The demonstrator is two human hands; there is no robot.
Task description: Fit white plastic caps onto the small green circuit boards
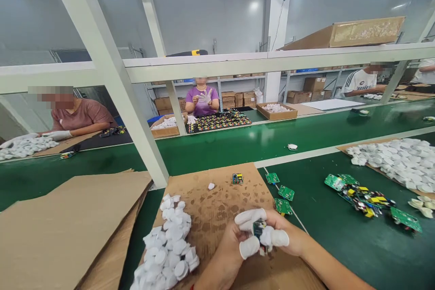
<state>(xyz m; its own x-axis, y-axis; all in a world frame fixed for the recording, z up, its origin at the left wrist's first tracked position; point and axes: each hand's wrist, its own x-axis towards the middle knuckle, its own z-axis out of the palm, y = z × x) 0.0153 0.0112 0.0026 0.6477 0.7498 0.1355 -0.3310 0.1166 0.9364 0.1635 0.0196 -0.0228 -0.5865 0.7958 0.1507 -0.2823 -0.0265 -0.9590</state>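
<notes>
My left hand, with white finger cots on its fingers, is closed around a small circuit board above the brown cardboard sheet. From the other side, my right hand, also in finger cots, pinches a soft-looking white lump against that board. Fingers hide much of both pieces. Left of my hands lies a heap of white rounded lumps. Farther up the cardboard are a single white lump and a board with yellow and black parts.
Several green circuit boards lie right of the cardboard, with a pile of boards beyond. White pieces cover another sheet. Cardboard sheets are stacked left beside a slanted white post. Co-workers sit across the green belt.
</notes>
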